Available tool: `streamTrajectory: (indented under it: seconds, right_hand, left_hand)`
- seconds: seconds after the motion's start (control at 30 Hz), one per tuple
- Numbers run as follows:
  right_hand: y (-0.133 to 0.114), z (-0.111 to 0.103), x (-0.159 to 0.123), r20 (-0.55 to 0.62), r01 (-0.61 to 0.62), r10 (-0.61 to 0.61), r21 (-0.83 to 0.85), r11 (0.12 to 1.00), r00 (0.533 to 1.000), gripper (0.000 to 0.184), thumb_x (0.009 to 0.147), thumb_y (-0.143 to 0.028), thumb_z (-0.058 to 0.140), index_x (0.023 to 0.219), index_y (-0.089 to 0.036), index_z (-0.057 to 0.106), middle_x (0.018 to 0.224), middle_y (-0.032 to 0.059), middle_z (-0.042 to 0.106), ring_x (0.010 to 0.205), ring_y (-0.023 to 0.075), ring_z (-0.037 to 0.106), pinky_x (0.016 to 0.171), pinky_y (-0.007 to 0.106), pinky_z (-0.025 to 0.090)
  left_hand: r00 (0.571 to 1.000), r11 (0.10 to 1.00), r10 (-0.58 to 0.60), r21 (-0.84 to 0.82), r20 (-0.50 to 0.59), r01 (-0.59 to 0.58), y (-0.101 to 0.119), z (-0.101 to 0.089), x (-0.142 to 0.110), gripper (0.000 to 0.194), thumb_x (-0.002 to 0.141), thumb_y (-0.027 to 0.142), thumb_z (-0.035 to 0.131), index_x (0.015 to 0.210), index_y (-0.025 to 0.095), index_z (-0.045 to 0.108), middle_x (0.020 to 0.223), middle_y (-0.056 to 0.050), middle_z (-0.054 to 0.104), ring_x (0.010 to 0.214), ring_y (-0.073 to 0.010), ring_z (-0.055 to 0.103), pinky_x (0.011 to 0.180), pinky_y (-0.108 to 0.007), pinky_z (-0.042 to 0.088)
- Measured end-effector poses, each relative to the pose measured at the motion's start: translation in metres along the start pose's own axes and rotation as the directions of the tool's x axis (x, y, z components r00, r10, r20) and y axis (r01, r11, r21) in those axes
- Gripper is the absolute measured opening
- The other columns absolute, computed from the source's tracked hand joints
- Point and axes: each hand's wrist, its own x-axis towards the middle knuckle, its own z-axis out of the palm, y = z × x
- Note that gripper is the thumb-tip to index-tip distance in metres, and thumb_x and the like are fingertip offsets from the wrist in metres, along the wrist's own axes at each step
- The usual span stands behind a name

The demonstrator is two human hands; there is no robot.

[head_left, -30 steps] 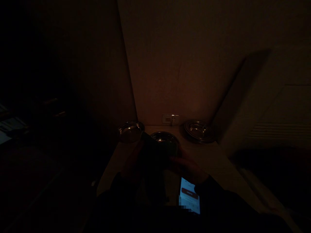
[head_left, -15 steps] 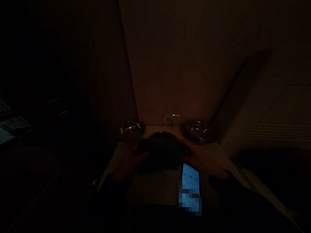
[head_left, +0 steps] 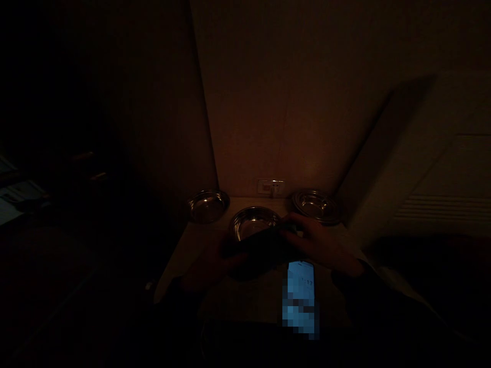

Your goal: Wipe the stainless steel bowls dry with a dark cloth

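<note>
The scene is very dark. My left hand point(head_left: 209, 263) and my right hand point(head_left: 320, 245) grip the two ends of a dark, flat thing point(head_left: 261, 248), perhaps a cloth or a pouch, just above a pale tabletop point(head_left: 184, 250). The fingers of both hands are closed on it. Right behind it sits a steel bowl point(head_left: 251, 222), its near rim partly hidden by the dark thing. A lit phone point(head_left: 301, 296) lies on the table under my right wrist.
Two more steel dishes stand at the back of the table, one on the left point(head_left: 207, 205), one on the right point(head_left: 315, 204). A wall socket point(head_left: 270, 187) is between them. A pale panelled piece of furniture point(head_left: 429, 168) rises on the right. The left side is nearly black.
The dark thing was tilted up over the bowl, then held level in front of it; now it sits lower, showing the bowl's inside. My right hand moved up off the phone.
</note>
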Motion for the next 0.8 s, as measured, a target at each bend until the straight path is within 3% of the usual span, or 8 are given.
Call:
streamTrajectory:
  seconds: [0.13, 0.23, 0.33, 0.5, 0.57, 0.63, 0.73, 0.8]
  right_hand:
    - [-0.004, 0.012, -0.010, -0.055, 0.080, -0.082, -0.034, 0.996, 0.995, 0.020, 0.086, -0.029, 0.056, 0.103, -0.023, 0.063, 0.089, 0.0011, 0.070, 0.078, 0.0169, 0.065, 0.072, 0.030, 0.052]
    - [-0.001, 0.024, -0.022, -0.071, 0.159, -0.165, -0.084, 0.984, 0.984, 0.019, 0.087, -0.026, 0.056, 0.105, -0.024, 0.061, 0.091, 0.0021, 0.070, 0.082, 0.0168, 0.066, 0.073, 0.029, 0.054]
    - [0.000, 0.041, -0.034, -0.033, 0.319, -0.329, -0.160, 0.934, 0.944, 0.022, 0.088, -0.021, 0.054, 0.110, -0.022, 0.058, 0.100, 0.0060, 0.069, 0.091, 0.0180, 0.066, 0.079, 0.031, 0.054]
    - [-0.011, 0.064, -0.047, 0.094, 0.470, -0.465, -0.295, 0.832, 0.880, 0.029, 0.089, -0.020, 0.053, 0.117, -0.017, 0.057, 0.119, 0.0117, 0.065, 0.109, 0.0245, 0.060, 0.089, 0.040, 0.052]
    - [-0.011, 0.066, -0.049, 0.175, 0.515, -0.485, -0.266, 0.815, 0.857, 0.030, 0.088, -0.021, 0.055, 0.118, -0.020, 0.058, 0.121, 0.0094, 0.065, 0.114, 0.0240, 0.058, 0.093, 0.040, 0.050]
    - [-0.004, 0.062, -0.050, 0.145, 0.498, -0.477, -0.221, 0.838, 0.867, 0.031, 0.089, -0.021, 0.054, 0.119, -0.021, 0.058, 0.121, 0.0079, 0.065, 0.115, 0.0210, 0.057, 0.095, 0.038, 0.049]
    - [0.012, 0.050, -0.050, -0.066, 0.314, -0.331, -0.185, 0.931, 0.941, 0.038, 0.090, -0.025, 0.053, 0.128, -0.020, 0.052, 0.128, 0.0113, 0.060, 0.119, 0.0215, 0.054, 0.100, 0.041, 0.046]
    - [0.018, 0.043, -0.049, -0.036, 0.180, -0.185, -0.113, 0.977, 0.982, 0.052, 0.089, -0.033, 0.055, 0.138, -0.020, 0.043, 0.137, 0.0131, 0.053, 0.125, 0.0242, 0.050, 0.103, 0.045, 0.043]
  left_hand:
    - [0.987, 0.994, -0.110, 0.027, 0.114, 0.108, -0.001, 0.012, -0.004, 0.043, 0.070, 0.043, 0.070, 0.105, 0.018, 0.068, 0.103, -0.006, 0.073, 0.097, -0.0267, 0.067, 0.085, -0.037, 0.052]
    - [0.991, 0.991, -0.132, -0.030, -0.037, 0.131, -0.006, 0.020, -0.004, 0.032, 0.079, 0.040, 0.059, 0.098, 0.017, 0.071, 0.099, -0.007, 0.074, 0.096, -0.0272, 0.067, 0.084, -0.037, 0.052]
    - [0.966, 0.964, -0.175, -0.231, -0.192, 0.128, -0.014, 0.029, -0.005, 0.029, 0.077, 0.036, 0.059, 0.097, 0.018, 0.072, 0.102, -0.008, 0.073, 0.100, -0.0286, 0.066, 0.087, -0.039, 0.050]
    - [0.963, 0.935, -0.133, -0.351, -0.235, 0.044, -0.028, 0.036, -0.006, 0.028, 0.065, 0.032, 0.072, 0.090, 0.021, 0.073, 0.116, -0.008, 0.069, 0.123, -0.0288, 0.052, 0.105, -0.036, 0.037]
    - [0.971, 0.927, -0.135, -0.371, -0.195, 0.054, -0.029, 0.035, -0.006, 0.033, 0.069, 0.038, 0.068, 0.095, 0.018, 0.073, 0.114, -0.010, 0.069, 0.115, -0.0292, 0.058, 0.102, -0.039, 0.040]
    - [0.981, 0.926, -0.143, -0.367, -0.132, 0.085, -0.026, 0.033, -0.006, 0.039, 0.074, 0.042, 0.062, 0.101, 0.016, 0.071, 0.111, -0.011, 0.071, 0.106, -0.0289, 0.063, 0.097, -0.041, 0.045]
    - [0.993, 0.955, -0.115, -0.273, 0.031, 0.119, -0.016, 0.029, -0.010, 0.036, 0.073, 0.036, 0.062, 0.103, 0.017, 0.071, 0.109, -0.008, 0.072, 0.104, -0.0274, 0.064, 0.094, -0.039, 0.047]
    - [0.980, 0.971, -0.050, -0.218, 0.193, 0.093, -0.010, 0.027, -0.014, 0.034, 0.072, 0.031, 0.064, 0.102, 0.019, 0.072, 0.108, -0.006, 0.072, 0.103, -0.0261, 0.065, 0.094, -0.038, 0.048]
